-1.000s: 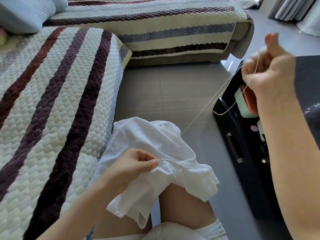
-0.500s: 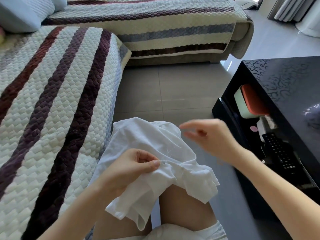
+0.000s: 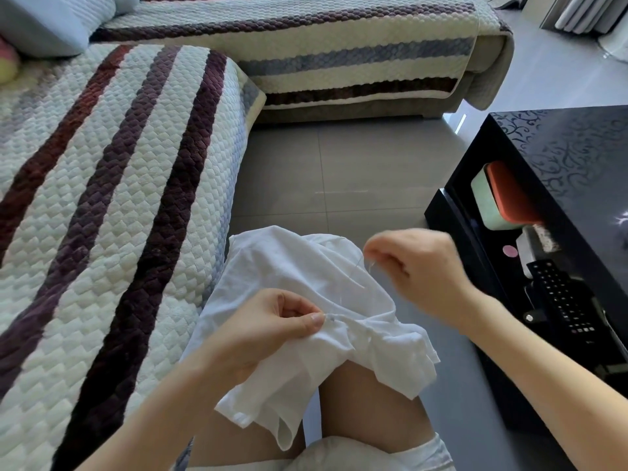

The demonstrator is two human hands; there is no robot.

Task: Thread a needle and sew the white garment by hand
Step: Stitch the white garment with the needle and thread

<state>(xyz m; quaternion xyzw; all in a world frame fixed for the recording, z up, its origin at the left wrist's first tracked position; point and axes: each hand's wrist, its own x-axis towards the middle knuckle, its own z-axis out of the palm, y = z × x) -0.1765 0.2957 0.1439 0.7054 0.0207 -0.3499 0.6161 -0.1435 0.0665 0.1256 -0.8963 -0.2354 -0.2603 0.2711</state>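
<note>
Across the knees [image 3: 368, 396], white garment [image 3: 299, 266] bunches under the left grip [image 3: 265, 329].

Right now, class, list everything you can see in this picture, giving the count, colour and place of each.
garment: one, white, draped over the knees
thread: one, pale, from the right hand's fingers down to the garment
sofa: one, cream with dark red and purple stripes, at left and across the top
cushion: one, pale blue, on the sofa at top left
floor: grey tiles, in the middle
table: one, black and patterned, at right
box: one, green with an orange lid, on the table's shelf
remote: one, black, on the shelf nearer the person
knees: two, bare, under the garment
left hand: pinches a fold of the garment
right hand: pinches the thread above the garment
</note>
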